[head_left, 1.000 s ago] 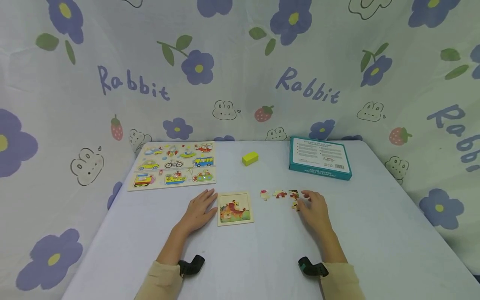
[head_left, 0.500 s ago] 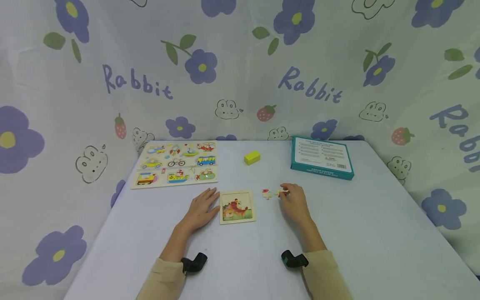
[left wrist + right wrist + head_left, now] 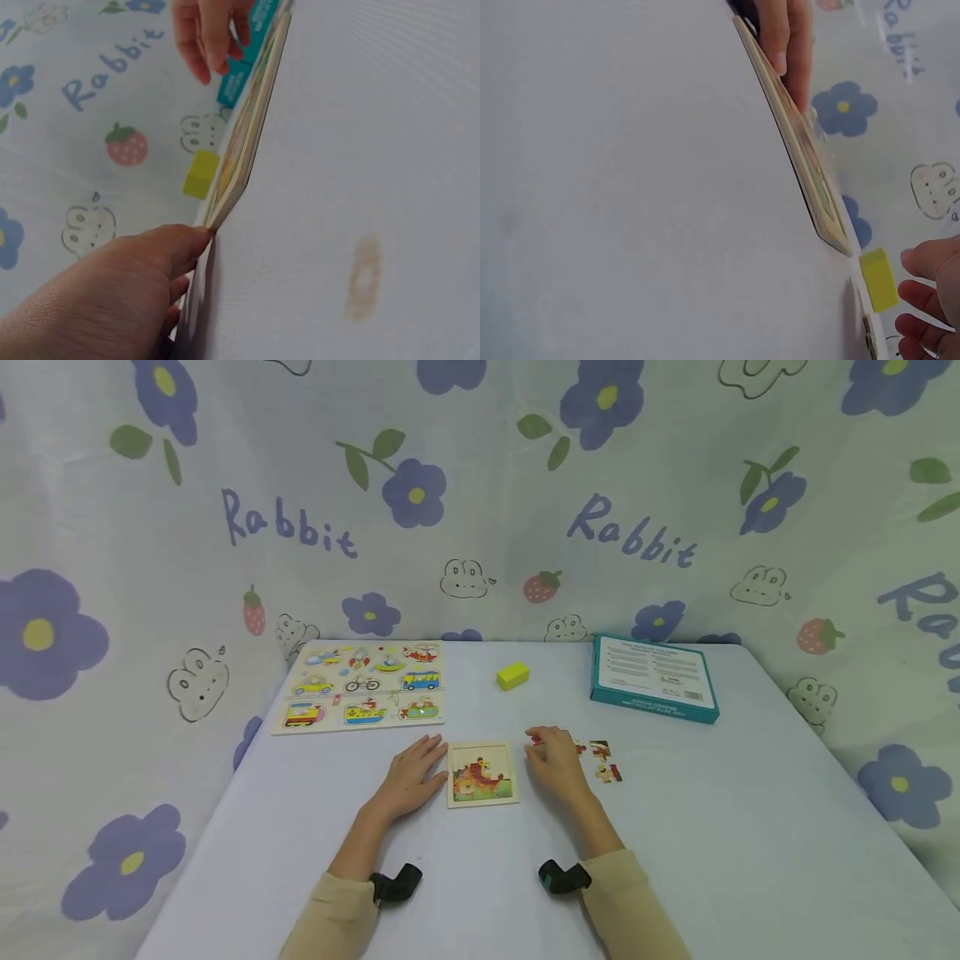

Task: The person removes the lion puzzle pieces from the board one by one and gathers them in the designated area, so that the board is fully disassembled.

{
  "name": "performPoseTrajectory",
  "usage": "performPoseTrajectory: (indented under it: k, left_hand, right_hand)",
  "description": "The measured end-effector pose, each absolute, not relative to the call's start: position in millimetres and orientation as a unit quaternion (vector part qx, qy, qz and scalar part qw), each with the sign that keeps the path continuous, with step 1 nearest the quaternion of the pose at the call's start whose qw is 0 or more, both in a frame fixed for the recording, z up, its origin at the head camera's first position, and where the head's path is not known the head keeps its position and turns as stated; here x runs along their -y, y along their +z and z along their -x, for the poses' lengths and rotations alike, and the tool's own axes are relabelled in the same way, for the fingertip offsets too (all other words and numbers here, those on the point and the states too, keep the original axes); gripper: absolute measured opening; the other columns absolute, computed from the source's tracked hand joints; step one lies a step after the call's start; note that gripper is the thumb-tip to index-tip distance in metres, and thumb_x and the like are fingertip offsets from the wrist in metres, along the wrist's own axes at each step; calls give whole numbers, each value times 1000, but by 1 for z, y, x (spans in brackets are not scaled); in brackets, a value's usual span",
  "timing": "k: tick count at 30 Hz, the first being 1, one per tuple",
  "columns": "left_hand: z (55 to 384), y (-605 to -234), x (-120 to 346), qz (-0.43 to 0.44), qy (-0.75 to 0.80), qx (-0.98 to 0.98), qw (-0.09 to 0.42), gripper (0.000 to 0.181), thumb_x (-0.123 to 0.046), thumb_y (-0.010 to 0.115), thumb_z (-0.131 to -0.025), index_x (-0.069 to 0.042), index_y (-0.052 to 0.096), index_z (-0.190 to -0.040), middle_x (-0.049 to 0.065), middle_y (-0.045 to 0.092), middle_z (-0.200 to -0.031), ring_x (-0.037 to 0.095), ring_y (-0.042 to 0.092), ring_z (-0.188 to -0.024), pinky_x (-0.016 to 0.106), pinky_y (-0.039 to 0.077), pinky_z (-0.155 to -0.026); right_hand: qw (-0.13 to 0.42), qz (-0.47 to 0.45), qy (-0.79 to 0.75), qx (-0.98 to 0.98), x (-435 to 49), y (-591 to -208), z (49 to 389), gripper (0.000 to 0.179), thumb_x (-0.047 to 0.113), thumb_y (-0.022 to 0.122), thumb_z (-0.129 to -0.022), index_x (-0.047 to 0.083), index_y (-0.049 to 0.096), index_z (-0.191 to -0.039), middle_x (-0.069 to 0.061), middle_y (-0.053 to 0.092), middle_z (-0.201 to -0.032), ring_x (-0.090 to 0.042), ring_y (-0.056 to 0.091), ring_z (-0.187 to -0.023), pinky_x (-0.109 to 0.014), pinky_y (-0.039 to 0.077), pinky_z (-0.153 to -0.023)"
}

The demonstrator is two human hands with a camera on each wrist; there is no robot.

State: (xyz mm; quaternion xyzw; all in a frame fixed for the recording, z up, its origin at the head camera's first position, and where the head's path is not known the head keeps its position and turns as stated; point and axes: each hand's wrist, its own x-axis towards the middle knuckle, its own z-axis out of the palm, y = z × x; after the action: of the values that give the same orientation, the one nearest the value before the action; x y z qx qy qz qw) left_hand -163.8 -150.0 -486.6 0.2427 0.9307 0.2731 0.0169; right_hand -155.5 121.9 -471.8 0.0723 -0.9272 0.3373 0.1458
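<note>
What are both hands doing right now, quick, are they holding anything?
Left hand: open, touching the edge of the puzzle frame.
Right hand: open, fingers loosely bent by the puzzle pieces, nothing seen in it.

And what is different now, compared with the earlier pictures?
The right hand moved left along the loose puzzle pieces, uncovering those at the right and partly hiding those at the left. The left hand stayed beside the puzzle board; the yellow block and teal box stayed put.

The right hand [image 3: 557, 766] has shifted left — now at the leftmost puzzle piece [image 3: 537, 741]; the rightmost pieces [image 3: 601, 749] lie uncovered.
</note>
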Motion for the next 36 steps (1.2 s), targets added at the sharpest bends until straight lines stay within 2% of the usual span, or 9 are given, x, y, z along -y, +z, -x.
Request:
performPoseTrajectory:
  k: [7,17,25,31,36]
  left_hand:
    - [163,-486,148,-243,270,-932,20,52,-27,56,-91,-8,43,-137,9,32,-146,28,20,-136,52,18,-105]
    - [165,-488,148,-246,274,-930,22,52,-26,55,-91,-8,42,-138,10,31,-146,28,20,-136,52,18,-105]
    - [164,-487,148,-244,277,-929,21,52,-26,55,-91,-8,42,-138,10,32,-146,28,20,-136,53,18,-104]
    - [164,-487,148,-242,269,-932,20,52,-27,55,-91,-9,42,-138,9,32,-146,28,20,-136,52,18,-105]
    - [164,-485,150,-238,269,-933,17,51,-27,55,-91,-9,43,-137,9,33,-145,27,21,-136,52,18,-105]
  right_hand:
    - [138,-97,355,919,-108,-470,154,21,11,64,-85,5,63,-105,-7,61,-95,-22,50,-91,-35,42,-78]
    - [113,-135,317,932,-93,-474,158,22,18,66,-84,7,65,-103,-6,62,-97,-24,52,-90,-41,40,-78]
    - [86,-166,268,945,-84,-482,155,33,34,68,-82,13,66,-107,-8,56,-106,-26,44,-98,-45,35,-77]
    - [69,-182,244,950,-80,-484,149,46,48,70,-75,19,66,-111,-7,51,-115,-26,37,-106,-48,29,-84]
    - [58,-185,251,948,-78,-483,146,49,49,72,-74,20,66,-113,-7,49,-119,-27,35,-108,-47,28,-85]
